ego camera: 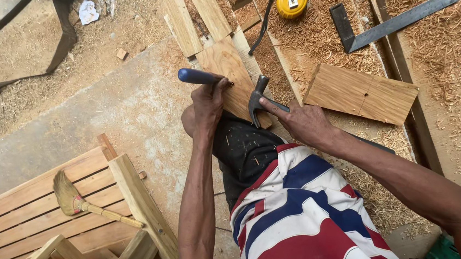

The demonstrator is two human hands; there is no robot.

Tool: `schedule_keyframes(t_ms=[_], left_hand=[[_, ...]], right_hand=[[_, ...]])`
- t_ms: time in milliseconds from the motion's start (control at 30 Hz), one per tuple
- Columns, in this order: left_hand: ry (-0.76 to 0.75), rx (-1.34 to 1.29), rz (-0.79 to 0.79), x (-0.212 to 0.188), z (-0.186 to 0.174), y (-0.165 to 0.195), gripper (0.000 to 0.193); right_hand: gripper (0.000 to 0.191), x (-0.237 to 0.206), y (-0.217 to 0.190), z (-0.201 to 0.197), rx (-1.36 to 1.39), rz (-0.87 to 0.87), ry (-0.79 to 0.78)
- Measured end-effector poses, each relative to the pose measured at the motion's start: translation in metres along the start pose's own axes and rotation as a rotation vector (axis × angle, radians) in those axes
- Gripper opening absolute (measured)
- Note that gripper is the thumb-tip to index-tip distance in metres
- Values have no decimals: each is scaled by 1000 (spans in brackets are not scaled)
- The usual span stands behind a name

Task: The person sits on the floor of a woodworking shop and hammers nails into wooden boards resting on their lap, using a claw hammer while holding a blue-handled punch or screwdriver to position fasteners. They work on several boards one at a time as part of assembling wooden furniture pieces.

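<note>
Two hands crowd one small board (230, 72) braced on the person's knee. The left hand (207, 105) is clenched round a blue-handled tool (198, 76), pressing its tip onto the board just above the knuckles. The right hand (302, 121) grips a claw hammer (259, 101) close under its head, the claw touching the board's lower edge, right beside the left hand's fingers. With so little room, a slip of the hammer could catch those fingers, and the board, resting only on the knee, might tip or slide.
</note>
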State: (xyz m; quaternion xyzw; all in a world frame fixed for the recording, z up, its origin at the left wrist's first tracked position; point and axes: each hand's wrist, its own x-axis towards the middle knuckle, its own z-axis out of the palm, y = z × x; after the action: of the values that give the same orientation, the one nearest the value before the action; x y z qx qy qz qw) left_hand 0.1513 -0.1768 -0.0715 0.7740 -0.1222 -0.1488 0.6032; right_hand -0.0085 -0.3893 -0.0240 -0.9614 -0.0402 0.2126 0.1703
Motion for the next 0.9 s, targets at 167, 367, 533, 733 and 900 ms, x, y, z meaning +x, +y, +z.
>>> schedule_keyframes(t_ms=[167,367,533,733,900], left_hand=[[-25,96,43,2,-1,7,9],[-46,226,98,-1,-1,9,8],[-52,308,158,-1,1,10,8],[-86,177,2,-10,6,11,10],[-4,-673,-170,-20,10,5,14]], right_hand=[[77,-1,3,7,4,-12,16],[70,0,6,11,28,9,-89],[66,1,5,-16,130,10,-55],[69,-22,-12,-99,209,-202,330],[73,-30,-43,-159,305,-573,710]])
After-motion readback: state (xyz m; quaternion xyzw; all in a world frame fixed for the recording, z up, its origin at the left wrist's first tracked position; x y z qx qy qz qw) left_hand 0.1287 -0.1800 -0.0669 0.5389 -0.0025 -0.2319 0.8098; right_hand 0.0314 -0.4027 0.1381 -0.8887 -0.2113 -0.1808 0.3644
